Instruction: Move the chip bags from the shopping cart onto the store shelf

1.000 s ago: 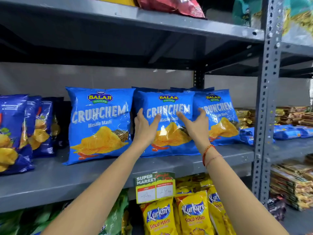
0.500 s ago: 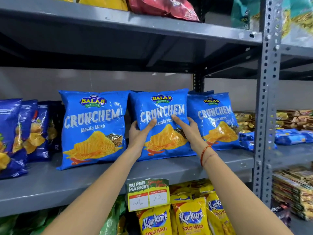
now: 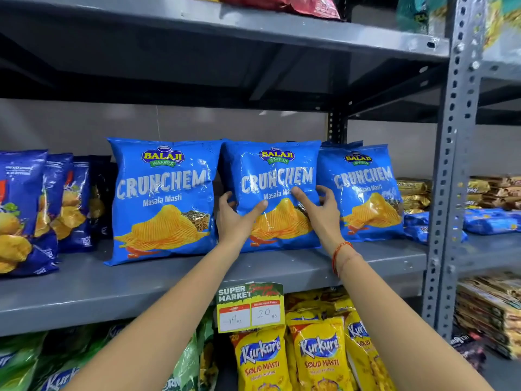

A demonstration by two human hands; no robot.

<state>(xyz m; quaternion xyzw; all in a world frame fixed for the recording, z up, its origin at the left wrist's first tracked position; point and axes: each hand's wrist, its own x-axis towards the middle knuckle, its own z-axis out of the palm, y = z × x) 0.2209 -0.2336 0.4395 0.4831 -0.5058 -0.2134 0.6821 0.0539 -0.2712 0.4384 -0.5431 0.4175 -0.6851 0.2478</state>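
Three bright blue Crunchem chip bags stand upright in a row on the grey middle shelf. My left hand grips the left edge of the middle bag, thumb across its front. My right hand holds that bag's right edge, fingers spread over the print. The left bag stands free beside my left hand. Just behind my right hand the right bag overlaps the middle one. The shopping cart is out of view.
Dark blue chip bags fill the shelf's left end. A perforated grey upright bounds the bay on the right, with stacked packets beyond. A price tag hangs from the shelf edge above yellow Kurkure bags. Another shelf is overhead.
Both hands went from open palms near the middle bag's front to gripping its two side edges. The bag now stands more upright and square on the shelf.
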